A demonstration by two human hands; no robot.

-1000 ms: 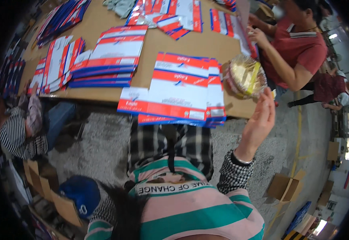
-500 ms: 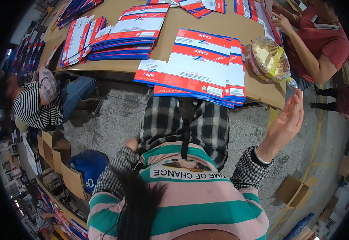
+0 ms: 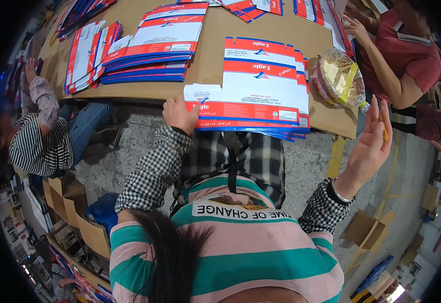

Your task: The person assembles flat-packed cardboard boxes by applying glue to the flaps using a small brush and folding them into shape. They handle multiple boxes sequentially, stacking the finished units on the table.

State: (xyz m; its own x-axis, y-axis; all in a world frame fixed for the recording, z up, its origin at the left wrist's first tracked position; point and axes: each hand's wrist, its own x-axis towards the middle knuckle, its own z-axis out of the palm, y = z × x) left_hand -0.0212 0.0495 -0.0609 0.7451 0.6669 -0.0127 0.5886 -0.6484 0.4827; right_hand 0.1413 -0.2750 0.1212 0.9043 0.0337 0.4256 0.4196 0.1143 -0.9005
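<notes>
A stack of flat printed carton blanks (image 3: 261, 101), red, white and blue, lies at the table's near edge in front of me. My left hand (image 3: 181, 114) has its fingers closed on the left end of the top carton blank. To the right of the stack, my right hand (image 3: 371, 149) is raised off the table with fingers stretched out. A small orange-yellow bit shows on one of its fingers; I cannot make out what it is. Just beyond that hand sits a plastic-wrapped bowl (image 3: 326, 93) with pale yellow contents and a yellow strip across it.
More carton blanks (image 3: 154, 38) are piled on the brown tabletop (image 3: 215, 60) at the left. A co-worker in a red top (image 3: 407, 60) sits at the right; another in stripes (image 3: 41, 136) is at the left. Cardboard boxes (image 3: 367, 230) stand on the floor.
My left hand has come up from beside my lap and taken hold of the top carton blank's left end. My right hand has shifted slightly, its fingers spreading a little.
</notes>
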